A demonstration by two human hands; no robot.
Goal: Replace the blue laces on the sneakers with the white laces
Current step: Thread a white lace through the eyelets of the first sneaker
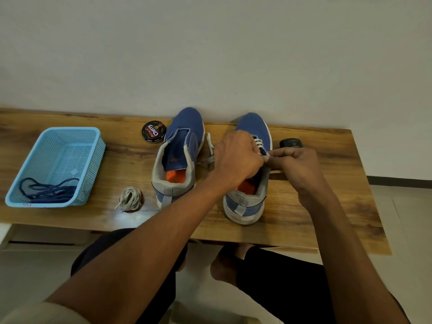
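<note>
Two blue sneakers stand heel toward me on the wooden table (327,206). The left sneaker (180,150) has no lace in it. The right sneaker (252,127) carries a white lace (258,143) across its front eyelets, and a loose length trails between the shoes. My left hand (236,157) sits curled over the right sneaker's tongue and holds the lace. My right hand (294,164) pinches the lace tip at the shoe's right eyelet row. A coiled spare white lace (129,198) lies left of the shoes. The blue laces (49,189) lie in the blue basket (30,174).
A round tin of shoe polish (153,131) sits behind the left sneaker. A small black object (291,143) lies behind my right hand. The wall runs close behind the table. My knees are under the table's near edge.
</note>
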